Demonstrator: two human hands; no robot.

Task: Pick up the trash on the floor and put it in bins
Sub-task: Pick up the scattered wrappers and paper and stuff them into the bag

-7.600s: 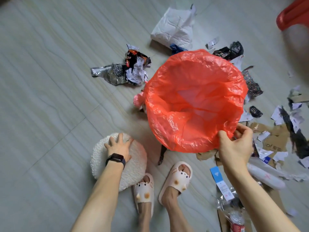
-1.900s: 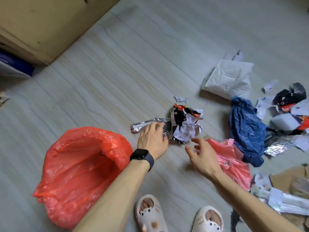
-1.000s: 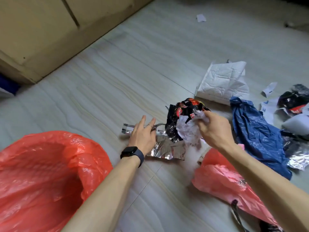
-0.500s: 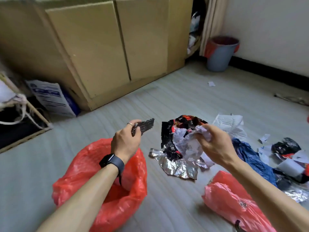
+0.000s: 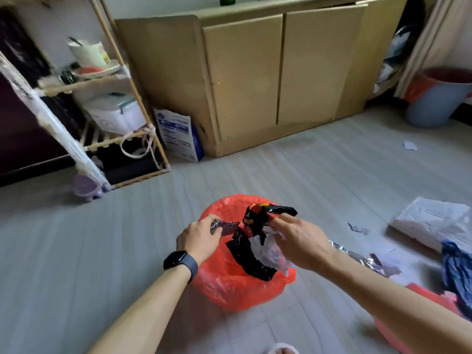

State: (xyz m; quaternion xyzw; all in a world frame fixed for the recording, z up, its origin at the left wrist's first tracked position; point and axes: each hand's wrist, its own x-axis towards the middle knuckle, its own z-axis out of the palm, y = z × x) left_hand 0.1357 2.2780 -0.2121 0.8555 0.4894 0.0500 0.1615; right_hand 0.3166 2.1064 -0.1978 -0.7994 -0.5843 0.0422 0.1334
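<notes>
Pale plank floor, both hands over the orange bag

Grey floorboards (image 5: 76, 251) run back to a tan wooden cabinet (image 5: 268, 72) at the far wall, with a bamboo shelf rack (image 5: 115, 103) far left and a blue-grey bin (image 5: 434, 100) with a red liner far right. Near the middle an orange bin bag (image 5: 229, 284) stands open on the floor. The left hand (image 5: 199, 238), a dark smartwatch (image 5: 180, 261) on its wrist, is curled round a dark, mesh-patterned scrap (image 5: 226, 226) whose free end sticks out to the right past the thumb and fingers, above the bag's mouth. The right hand (image 5: 298, 245) pinches a bunch of trash at its fingertips: a black-and-red wrapper (image 5: 258, 217) rising above the fingers, crumpled white plastic (image 5: 270, 251) under the palm, and a black strip (image 5: 249, 256) hanging into the bag. The two handfuls nearly meet. On the floor to the right lie silver foil (image 5: 357, 254), a white quilted sheet (image 5: 429, 223), a blue plastic bag (image 5: 457, 267) and a pink-red bag (image 5: 388, 330)
</notes>
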